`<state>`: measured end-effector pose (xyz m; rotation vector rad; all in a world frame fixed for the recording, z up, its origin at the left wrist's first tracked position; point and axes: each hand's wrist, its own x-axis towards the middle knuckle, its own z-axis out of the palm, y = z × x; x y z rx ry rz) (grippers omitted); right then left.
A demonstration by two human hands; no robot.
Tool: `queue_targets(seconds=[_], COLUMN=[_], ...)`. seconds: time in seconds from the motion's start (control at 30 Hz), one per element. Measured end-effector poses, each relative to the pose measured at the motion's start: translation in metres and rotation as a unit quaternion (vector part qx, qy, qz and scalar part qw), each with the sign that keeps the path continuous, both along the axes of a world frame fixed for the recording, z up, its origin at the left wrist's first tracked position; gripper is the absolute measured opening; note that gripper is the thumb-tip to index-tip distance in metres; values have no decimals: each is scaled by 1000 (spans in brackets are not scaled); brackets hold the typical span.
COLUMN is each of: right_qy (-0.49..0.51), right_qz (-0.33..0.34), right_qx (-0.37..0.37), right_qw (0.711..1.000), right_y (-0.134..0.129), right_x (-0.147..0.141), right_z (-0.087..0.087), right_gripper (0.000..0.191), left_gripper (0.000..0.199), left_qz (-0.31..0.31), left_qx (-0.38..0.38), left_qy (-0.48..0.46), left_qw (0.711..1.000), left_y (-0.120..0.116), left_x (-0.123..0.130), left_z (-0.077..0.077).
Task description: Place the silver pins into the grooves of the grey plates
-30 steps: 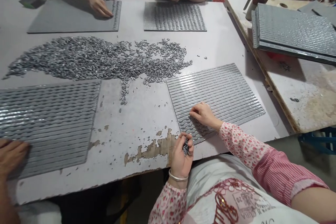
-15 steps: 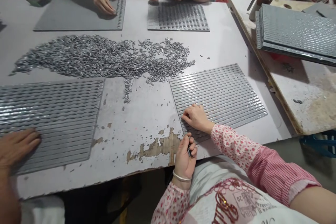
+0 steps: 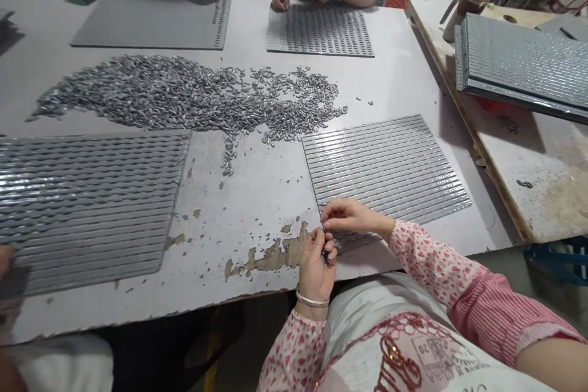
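Note:
My left hand (image 3: 318, 272) is curled upward around several small grey metallic pieces (image 3: 327, 251), which show between its thumb and fingers. My right hand (image 3: 351, 217) meets it from the right, thumb and forefinger pinched at the left fingertips; whatever lies in that pinch is too small to make out. Both are at the near left corner of a grey ridged panel (image 3: 386, 165), lined with shiny parallel rows. Beyond it spreads a large heap of loose grain-shaped grey pieces (image 3: 174, 95).
At left lies another ridged panel (image 3: 92, 208), with a neighbour's hand (image 3: 4, 260) at its edge. Across the table, two people work over grey panels (image 3: 147, 18) (image 3: 321, 33). Stacked panels (image 3: 523, 58) and a brown-lidded jug (image 3: 466, 12) occupy the side table (image 3: 551, 177).
My right hand has drawn back from the panel's rows to my left hand's fingertips. Across the table, one person's hands have come together. The neighbour's hand at left has slid mostly out of view.

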<state>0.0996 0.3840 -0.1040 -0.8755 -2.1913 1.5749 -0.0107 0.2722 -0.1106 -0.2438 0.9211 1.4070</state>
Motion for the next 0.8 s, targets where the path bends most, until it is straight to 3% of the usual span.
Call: queue_targets(seconds=[0.07,0.13,0.2,0.3,0.43,0.57,0.7,0.8], right_qy=[33,16,-35,-148,-260,-286,-242,-125], right_qz=[26,-13,-84,-153,-149,-161,-177,-129], right_qx=[-39,-21,35,153,258,307,276,154], right_qw=[998,1000,995,965,919,893,913,972], right_y=[-1,4,11,22,23,18,17,13], right_x=[2,0,-6,-17,-27,-29,-25,-18], right_z=[2,2,-2,-11,-21,-25,-20,-10], right_gripper=[23,20,18,18,19,17,14,17], left_gripper=[15,12,16,20,8,7,17,21], left_qz=[-3,4,7,4,14,4,5,7], left_qx=[6,-3,-13,-16,-30,-19,-17,-17], left_qy=[5,3,-10,-22,-34,-29,1,14], left_qw=[1000,1000,1000,1000,999,999,1000,1000], left_y=[3,6,7,6,2,0,1,3], left_x=[-1,-3,-6,-11,-11,-9,-9,-9], left_z=[2,4,6,6,2,-1,-3,-4])
